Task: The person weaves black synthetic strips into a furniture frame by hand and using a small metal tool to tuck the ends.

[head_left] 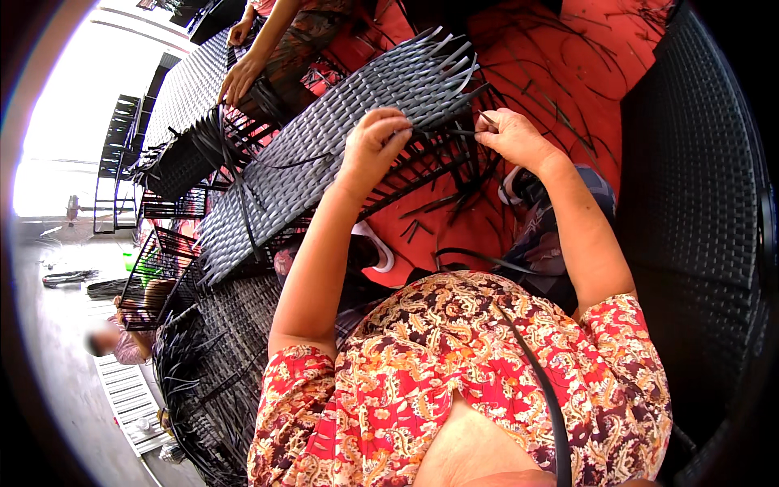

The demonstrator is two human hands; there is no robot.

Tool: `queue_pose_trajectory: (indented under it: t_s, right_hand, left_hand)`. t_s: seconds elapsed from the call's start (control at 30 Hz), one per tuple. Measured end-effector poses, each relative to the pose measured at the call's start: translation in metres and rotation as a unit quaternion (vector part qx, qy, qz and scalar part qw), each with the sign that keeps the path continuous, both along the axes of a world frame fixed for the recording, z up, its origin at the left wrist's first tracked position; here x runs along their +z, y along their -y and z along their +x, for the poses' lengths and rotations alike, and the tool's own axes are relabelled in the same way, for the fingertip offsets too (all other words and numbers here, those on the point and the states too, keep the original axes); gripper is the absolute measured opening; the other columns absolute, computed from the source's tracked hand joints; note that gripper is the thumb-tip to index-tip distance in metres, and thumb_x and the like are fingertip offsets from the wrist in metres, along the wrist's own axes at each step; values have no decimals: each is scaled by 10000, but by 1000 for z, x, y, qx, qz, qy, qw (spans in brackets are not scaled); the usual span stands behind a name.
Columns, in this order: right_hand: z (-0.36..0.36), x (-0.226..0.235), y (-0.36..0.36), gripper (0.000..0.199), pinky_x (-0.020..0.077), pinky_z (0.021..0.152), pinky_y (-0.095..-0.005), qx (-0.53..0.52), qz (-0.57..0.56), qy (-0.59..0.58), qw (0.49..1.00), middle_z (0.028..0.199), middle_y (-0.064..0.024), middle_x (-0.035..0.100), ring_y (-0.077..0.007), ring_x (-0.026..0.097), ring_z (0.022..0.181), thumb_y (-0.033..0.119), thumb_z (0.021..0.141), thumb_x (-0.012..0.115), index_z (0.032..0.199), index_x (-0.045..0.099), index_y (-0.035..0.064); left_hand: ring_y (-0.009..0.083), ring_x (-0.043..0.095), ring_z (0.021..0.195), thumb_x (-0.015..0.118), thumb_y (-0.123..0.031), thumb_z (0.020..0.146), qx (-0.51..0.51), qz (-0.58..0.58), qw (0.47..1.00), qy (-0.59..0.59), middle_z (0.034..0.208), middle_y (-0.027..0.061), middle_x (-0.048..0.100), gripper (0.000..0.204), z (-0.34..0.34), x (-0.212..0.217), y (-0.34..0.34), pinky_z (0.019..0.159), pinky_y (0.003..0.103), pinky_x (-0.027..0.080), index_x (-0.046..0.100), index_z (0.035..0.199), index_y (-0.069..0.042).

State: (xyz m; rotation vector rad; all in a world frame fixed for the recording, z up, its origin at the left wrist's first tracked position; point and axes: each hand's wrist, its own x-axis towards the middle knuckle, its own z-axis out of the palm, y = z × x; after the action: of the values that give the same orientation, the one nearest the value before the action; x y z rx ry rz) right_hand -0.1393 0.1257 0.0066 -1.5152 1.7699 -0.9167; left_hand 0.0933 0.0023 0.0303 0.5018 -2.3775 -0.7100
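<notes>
A long grey panel [324, 134] woven from flat plastic strips lies slantwise across a black slatted frame [426, 162]; loose strip ends fan out at its far right end. My left hand [375, 146] is at the panel's near edge, its fingers closed in a pinch; what they hold is hidden. Just beyond the panel's right end, my right hand [515, 140] pinches a thin dark strip [487, 120] between thumb and fingers. Another dark strip [458, 132] stretches along the panel's edge between my two hands.
At the upper left, a co-worker's hand [240, 79] rests by another woven piece [187, 85] and a bundle of black strips [215, 142]. Strip scraps litter the red floor covering [580, 73]. A tall black woven panel [694, 162] stands at right; a dark woven piece [227, 345] lies lower left.
</notes>
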Motion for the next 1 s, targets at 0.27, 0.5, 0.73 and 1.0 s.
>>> queue_pose_trajectory:
  t_s: [0.27, 0.5, 0.73, 1.0]
  right_hand:
    - [-5, 4, 9, 65, 419, 626, -257, 11, 54, 129, 990, 707, 13, 546, -81, 490, 662, 81, 822, 609, 801, 588, 23]
    - [-12, 17, 5, 66, 389, 624, -227, -26, -11, 114, 993, 687, 31, 513, -57, 440, 658, 66, 823, 601, 781, 584, 18]
    - [-17, 60, 16, 91, 397, 620, -249, 13, -70, -30, 997, 671, -8, 506, -83, 455, 645, 58, 805, 591, 746, 543, 8]
    - [-3, 98, 11, 108, 462, 726, -384, 71, -176, -253, 949, 844, -125, 591, -308, 573, 831, 141, 793, 570, 786, 578, 33]
  left_hand:
    - [216, 577, 858, 718, -123, 710, 24, -28, 999, 8, 896, 44, 596, 138, -9, -16, 3, 774, 315, 468, 697, 846, -113]
    - [232, 568, 808, 696, -132, 731, -26, 7, 1000, 13, 816, 31, 604, 77, -18, -9, 10, 742, 338, 454, 658, 793, -105]
    - [178, 577, 813, 685, -130, 754, 3, 98, 994, 39, 1151, 78, 483, 100, -19, 1, 5, 689, 297, 480, 650, 800, -48]
    - [243, 569, 903, 690, -173, 720, -20, 73, 996, 39, 1237, 82, 472, 133, -16, -2, 6, 755, 348, 465, 628, 754, -60]
